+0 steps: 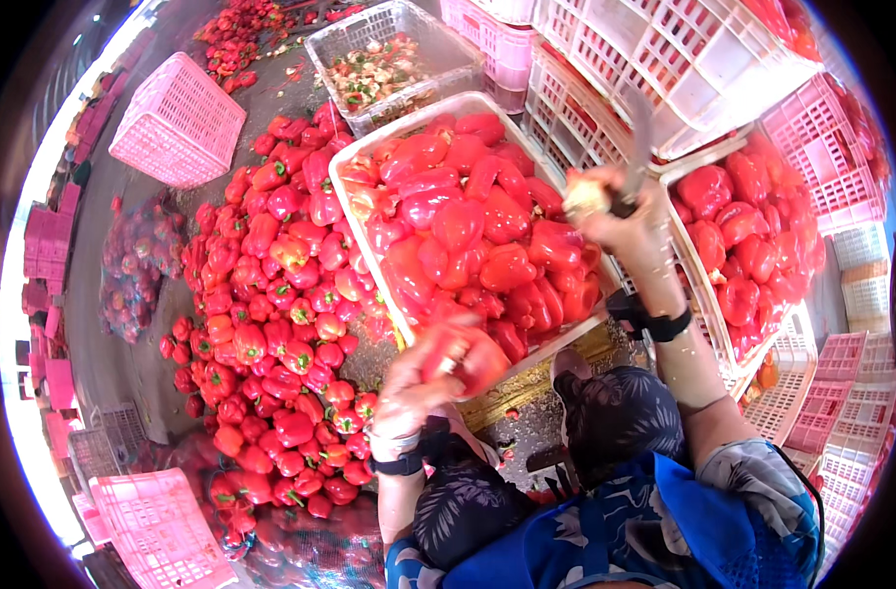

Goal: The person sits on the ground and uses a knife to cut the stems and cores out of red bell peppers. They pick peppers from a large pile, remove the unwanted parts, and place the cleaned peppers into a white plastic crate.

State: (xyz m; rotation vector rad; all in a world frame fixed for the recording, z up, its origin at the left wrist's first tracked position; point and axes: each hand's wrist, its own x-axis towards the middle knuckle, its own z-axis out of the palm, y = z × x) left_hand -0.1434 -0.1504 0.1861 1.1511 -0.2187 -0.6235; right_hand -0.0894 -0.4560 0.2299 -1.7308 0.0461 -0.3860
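Note:
My left hand [411, 386] grips a red bell pepper [481, 361] over the near edge of a white plastic crate [367, 254]. A pale patch shows on that pepper where it is cut open. Beyond the crate's right side, my right hand [632, 213] is shut on a knife [640, 140], its blade pointing up and blurred. A pale pepper core [586, 195] with seeds sits at the fingers of the same hand. Glossy red peppers [459, 224] fill the crate between my hands, several of them without stems.
Whole red peppers [271, 324] lie heaped on the floor at left, beside a filled mesh sack [135, 265]. A grey crate [323, 70] of pepper cores stands ahead. Pink crates [172, 121] are at left. White crates [654, 51] are stacked at right, near another pepper-filled crate [702, 291].

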